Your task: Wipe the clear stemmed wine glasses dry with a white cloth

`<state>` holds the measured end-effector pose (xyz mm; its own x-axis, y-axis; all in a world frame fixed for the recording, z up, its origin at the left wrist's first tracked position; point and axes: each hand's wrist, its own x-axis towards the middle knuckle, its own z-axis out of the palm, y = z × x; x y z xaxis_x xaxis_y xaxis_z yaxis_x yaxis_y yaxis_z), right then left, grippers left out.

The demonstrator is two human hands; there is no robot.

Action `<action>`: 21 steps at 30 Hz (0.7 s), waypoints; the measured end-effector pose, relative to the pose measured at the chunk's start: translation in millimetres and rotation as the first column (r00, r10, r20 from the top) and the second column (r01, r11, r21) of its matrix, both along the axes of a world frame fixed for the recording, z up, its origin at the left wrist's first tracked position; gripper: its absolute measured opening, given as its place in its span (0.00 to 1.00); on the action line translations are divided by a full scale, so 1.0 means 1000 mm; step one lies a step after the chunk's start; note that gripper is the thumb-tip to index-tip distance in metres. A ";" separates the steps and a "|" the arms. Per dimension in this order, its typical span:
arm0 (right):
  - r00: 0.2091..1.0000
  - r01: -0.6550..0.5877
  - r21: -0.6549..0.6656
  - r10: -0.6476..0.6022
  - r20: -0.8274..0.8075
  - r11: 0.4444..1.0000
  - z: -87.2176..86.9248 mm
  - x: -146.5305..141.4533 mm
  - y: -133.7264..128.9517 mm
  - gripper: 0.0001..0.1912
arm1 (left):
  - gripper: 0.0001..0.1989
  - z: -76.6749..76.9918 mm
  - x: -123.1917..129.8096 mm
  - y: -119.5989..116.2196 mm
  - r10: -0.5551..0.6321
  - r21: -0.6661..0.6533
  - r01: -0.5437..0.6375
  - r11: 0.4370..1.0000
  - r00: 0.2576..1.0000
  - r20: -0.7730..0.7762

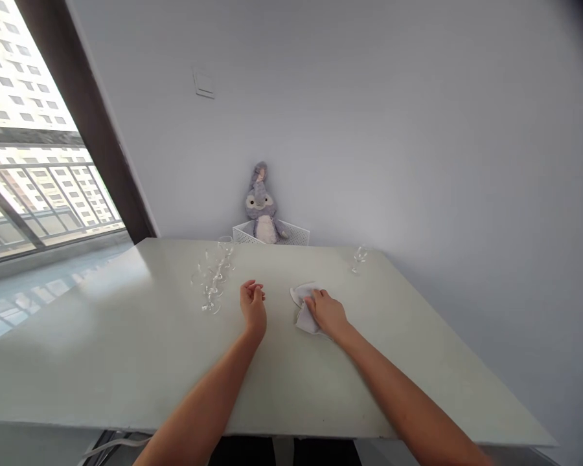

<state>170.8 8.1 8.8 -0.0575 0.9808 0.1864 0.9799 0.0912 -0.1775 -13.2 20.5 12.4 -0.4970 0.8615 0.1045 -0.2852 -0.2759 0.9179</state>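
A folded white cloth (309, 321) lies on the table, somewhat right of the middle. My right hand (329, 313) is on top of it, thumb and fingers closed on its folds. To the left, my left hand (254, 305) rests on the tabletop with its fingers loosely curled and slightly apart; nothing shows in it. Several clear stemmed glasses (217, 275) stand close together in a row left of that hand, their outlines overlapping. One more stemmed glass (359, 257) stands apart, at the back right beyond the cloth.
The pale table (150, 349) reaches back to a plain wall (369, 129). Behind its far edge, a grey plush rabbit (261, 207) sits in a white perforated basket (296, 235). A window with a railing is on the left. A white cable (119, 443) runs below the front edge.
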 end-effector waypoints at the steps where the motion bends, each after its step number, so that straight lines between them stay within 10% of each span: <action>1: 1.000 0.001 -0.003 -0.001 0.006 1.000 0.000 -0.002 -0.003 0.25 | 0.10 0.006 0.001 -0.004 -0.004 -0.028 0.005 1.000 0.999 0.050; 9: 0.999 0.035 -0.030 -0.036 -0.008 0.999 -0.010 -0.006 -0.005 0.13 | 0.12 0.046 -0.039 -0.055 0.078 -0.037 -0.069 0.997 0.875 0.477; 13: 0.933 0.076 -0.056 -0.090 -0.348 0.996 -0.013 0.009 0.000 0.05 | 0.14 0.043 -0.082 -0.052 0.225 -0.277 -0.045 0.960 0.714 0.663; 15: 0.734 0.070 -0.089 -0.112 -0.669 0.994 -0.015 0.016 0.002 0.03 | 0.18 0.042 -0.096 -0.043 0.190 -0.297 0.053 0.953 0.661 0.726; 17: 0.363 -0.004 -0.143 -0.132 -0.923 0.990 -0.016 0.023 0.005 0.02 | 0.20 0.040 -0.104 -0.032 0.128 -0.268 0.132 0.954 0.630 0.766; 21: -0.247 -0.196 -0.111 -0.158 -0.956 0.974 -0.016 0.028 0.007 0.06 | 0.19 0.032 -0.111 -0.017 0.048 -0.201 0.199 0.959 0.586 0.809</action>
<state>199.1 15.0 -7.6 -0.0009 0.9945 -0.1044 -0.4283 -0.0947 -0.8987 -124.6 3.1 43.9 -0.2021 0.8314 -0.5177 -0.9430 -0.0224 0.3321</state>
